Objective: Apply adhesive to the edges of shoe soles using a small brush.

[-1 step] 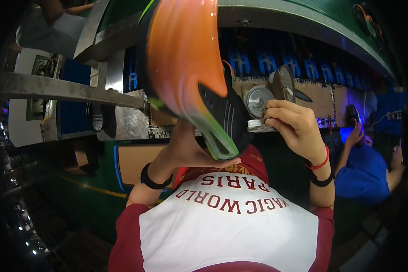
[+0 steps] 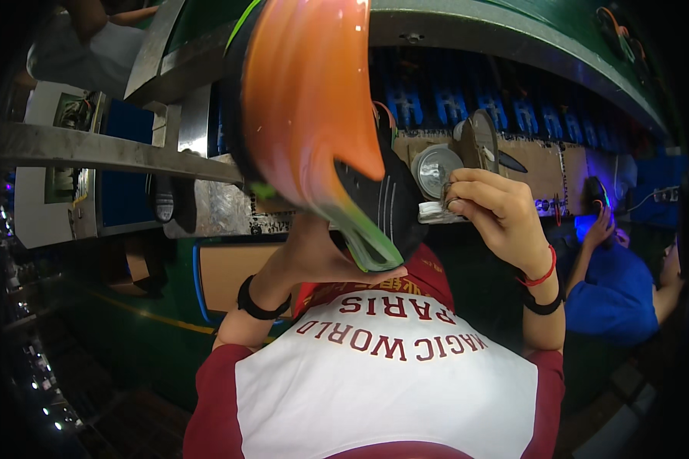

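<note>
A large shoe point(image 2: 302, 99) with a glossy orange and green sole part and a black upper fills the upper middle, close to the camera. My left hand point(image 2: 314, 252) grips it from below, partly hidden behind it. In my right hand point(image 2: 497, 214), thumb and fingers pinch a small white wad point(image 2: 433, 212), perhaps cloth or a pad. That wad is close to the shoe's black upper; whether they touch I cannot tell. Just beyond it stands a round, clear-walled tub point(image 2: 435, 170) with pale grey contents.
A brown, sole-shaped piece point(image 2: 478, 141) stands behind the tub on the cardboard-covered bench point(image 2: 536, 172). Blue racks point(image 2: 452, 103) line the far side below a metal rail point(image 2: 505, 38). A metal bar point(image 2: 115, 149) crosses the left. At right sits a person in blue point(image 2: 612, 294).
The shoe has shifted very slightly left at its upper part. My right hand and the white wad look almost unmoved.
</note>
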Motion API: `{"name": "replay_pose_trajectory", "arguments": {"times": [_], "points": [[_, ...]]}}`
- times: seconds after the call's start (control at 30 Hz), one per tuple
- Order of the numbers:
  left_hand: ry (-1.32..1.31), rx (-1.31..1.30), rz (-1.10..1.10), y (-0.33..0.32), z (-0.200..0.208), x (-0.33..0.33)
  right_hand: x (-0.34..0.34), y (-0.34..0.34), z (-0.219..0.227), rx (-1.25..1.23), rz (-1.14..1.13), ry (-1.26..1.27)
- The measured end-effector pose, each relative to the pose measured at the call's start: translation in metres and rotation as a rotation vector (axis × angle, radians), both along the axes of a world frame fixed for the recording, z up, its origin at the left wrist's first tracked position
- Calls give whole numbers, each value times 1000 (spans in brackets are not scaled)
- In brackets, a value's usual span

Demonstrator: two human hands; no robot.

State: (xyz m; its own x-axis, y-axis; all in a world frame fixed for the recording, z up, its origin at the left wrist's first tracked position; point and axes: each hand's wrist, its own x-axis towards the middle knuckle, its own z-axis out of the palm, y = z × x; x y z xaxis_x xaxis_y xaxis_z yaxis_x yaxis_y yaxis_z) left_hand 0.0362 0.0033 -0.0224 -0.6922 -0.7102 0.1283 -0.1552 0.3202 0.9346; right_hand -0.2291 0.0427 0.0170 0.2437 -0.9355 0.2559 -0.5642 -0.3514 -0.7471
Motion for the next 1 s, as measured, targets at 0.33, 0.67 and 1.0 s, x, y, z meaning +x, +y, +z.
{"name": "replay_pose_trajectory", "arguments": {"times": [0.33, 0.67, 1.0], "points": [[404, 335, -72, -1, -11, -9, -8, 0, -10, 53, -32, -129], [893, 464, -99, -11, -14, -23, -9, 3, -8, 64, -46, -224], [948, 34, -138, -26, -32, -30, 15, 7, 9, -95, -8, -147]]}}
